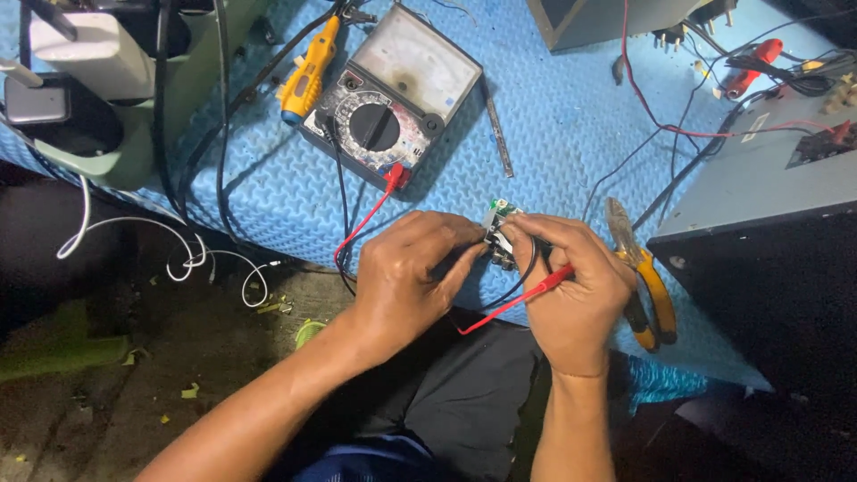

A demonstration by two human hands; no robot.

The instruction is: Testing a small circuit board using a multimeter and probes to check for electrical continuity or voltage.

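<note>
A blue textured foam mat (553,125) covers the work surface, with a dark, littered floor (107,375) below its near edge. Taking the analog multimeter (390,94) as the landmark, the small green circuit board (500,214) sits just below and to the right of it, held up off the mat between both hands. The left hand (411,272) is closed around the board's left side, fingers pinching its edge. The right hand (571,286) is closed too, gripping the board's right side and pinning the red test probe (536,292) against it; a black lead loops under the same fingers.

To do this well, I judge the board should stay pinched by its edges, the probe tips steady on one contact each, and the meter dial kept in easy sight.

The meter has a pale scale window above a round black selector ringed by white, red and blue markings. A yellow screwdriver-shaped tester (306,73) lies just left of the meter. Yellow-handled pliers (644,286) lie well to its lower right, beside a grey metal case (759,178) carrying a small pale rectangular label. A white charger block (85,54) sits far left of the meter.
</note>
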